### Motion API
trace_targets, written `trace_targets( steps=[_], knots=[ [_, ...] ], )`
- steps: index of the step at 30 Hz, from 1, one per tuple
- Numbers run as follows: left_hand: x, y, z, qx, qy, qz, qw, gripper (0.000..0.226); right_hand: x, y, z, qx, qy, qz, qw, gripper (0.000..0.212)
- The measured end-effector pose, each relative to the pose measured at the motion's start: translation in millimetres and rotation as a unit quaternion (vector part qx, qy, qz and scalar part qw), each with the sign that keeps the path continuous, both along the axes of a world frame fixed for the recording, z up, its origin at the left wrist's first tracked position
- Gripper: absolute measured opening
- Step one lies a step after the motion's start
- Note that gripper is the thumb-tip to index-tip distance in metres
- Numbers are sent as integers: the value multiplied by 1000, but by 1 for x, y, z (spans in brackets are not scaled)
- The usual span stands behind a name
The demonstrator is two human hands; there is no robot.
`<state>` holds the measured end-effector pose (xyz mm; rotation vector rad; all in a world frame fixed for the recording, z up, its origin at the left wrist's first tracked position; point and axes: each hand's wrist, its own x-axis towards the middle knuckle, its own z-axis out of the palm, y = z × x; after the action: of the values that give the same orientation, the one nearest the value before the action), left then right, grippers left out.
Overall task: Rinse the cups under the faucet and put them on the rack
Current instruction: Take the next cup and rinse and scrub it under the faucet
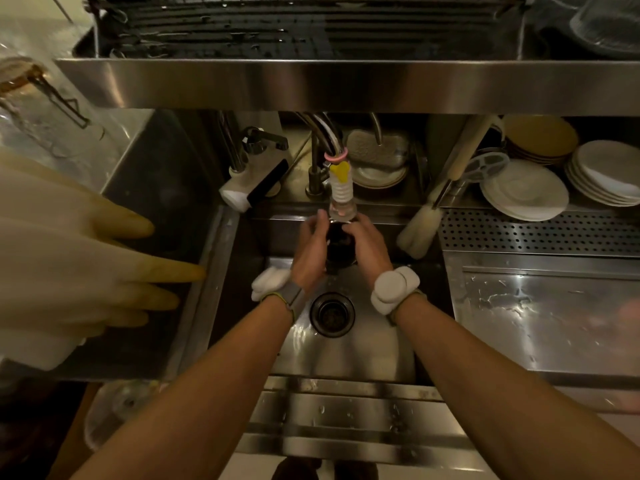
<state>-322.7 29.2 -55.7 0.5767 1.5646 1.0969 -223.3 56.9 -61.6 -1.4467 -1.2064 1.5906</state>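
Cup (340, 244) (dark): directly under the faucet (341, 188), near the back edge of the sink (346, 358). Your left hand (311, 247) and right hand (369, 245): both wrapped round its sides. Rack (311, 32): overhead.

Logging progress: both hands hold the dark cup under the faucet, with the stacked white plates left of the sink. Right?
No. The head view shows the white plates right of the sink, not left. The left hand and right hand do hold the dark cup under the faucet.
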Motion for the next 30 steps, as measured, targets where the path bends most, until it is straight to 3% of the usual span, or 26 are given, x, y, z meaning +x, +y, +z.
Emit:
trace_targets(
  steps=[5, 7, 9, 11, 15, 17, 21, 23, 25, 27, 28, 30],
  knots=[
    [9, -30, -38, -102, -21, -43, 994, 74, 4, -21, -16, -145, -14, 2, 989, 29],
    [12, -23, -34, -67, -1, -13, 998, 74, 4, -18, -16, -128, 1, -15, 992, 32],
    [13, -13, -29, 11, 12, 29, 999, 77, 0, -13, -12, -49, 10, -29, 998, 40],
    [13, -12, -31, 28, 5, 37, 999, 74, -1, -16, -16, -2, 9, -33, 999, 39],
    [5, -21, -76, -110, -29, -57, 992, 101, 7, -34, -29, -166, 4, -14, 986, 26],
    [3, -17, -77, -110, -23, -43, 993, 104, 2, -30, -24, -147, -14, -9, 989, 34],
    [11, -5, -30, 73, 26, 37, 996, 74, -6, -11, -9, 22, 21, -46, 998, 38],
    [13, -14, -42, 42, 38, 21, 998, 77, -5, -16, -25, 7, -9, -34, 999, 33],
    [8, -28, -72, -73, 6, -24, 997, 95, -5, -30, -53, -123, -6, -11, 992, 37],
    [5, -32, -88, -154, -21, -64, 986, 107, -2, -38, -72, -188, -12, 1, 982, 52],
    [5, -28, -81, -148, -9, -61, 987, 108, -1, -37, -65, -182, -22, -4, 983, 54],
    [7, -19, -57, -73, 10, -15, 997, 101, -3, -33, -42, -101, 6, -44, 994, 38]
  ],
)
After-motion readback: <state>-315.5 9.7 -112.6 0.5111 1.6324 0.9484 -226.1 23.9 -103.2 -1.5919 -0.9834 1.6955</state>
